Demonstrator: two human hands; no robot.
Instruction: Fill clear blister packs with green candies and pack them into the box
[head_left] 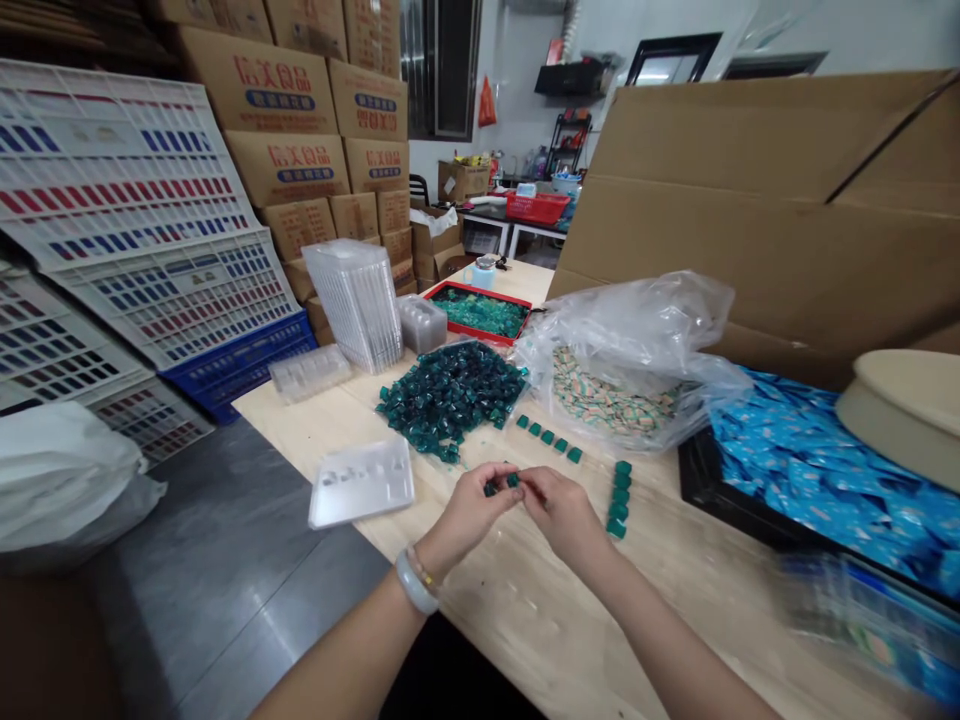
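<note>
Head view: left hand [474, 505] clamped on green pieces [513, 480], partly hidden; right hand [562, 508] grip unclear.

Left forearm [352, 645] slants up rightward, wrist [433, 556] crossing counter's [536, 625] near edge. Right forearm [675, 615] angles up leftward over counter. Left hand [474, 505], right hand [561, 510] close together, fingers [538, 482] bent inward, tips nearly meeting.

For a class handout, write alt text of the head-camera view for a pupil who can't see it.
A person's left hand holds small green pieces, fingertips meeting the right hand, above a wooden table. Nearby are two rows of green pieces, a dark green heap and a clear plastic tray.
</note>
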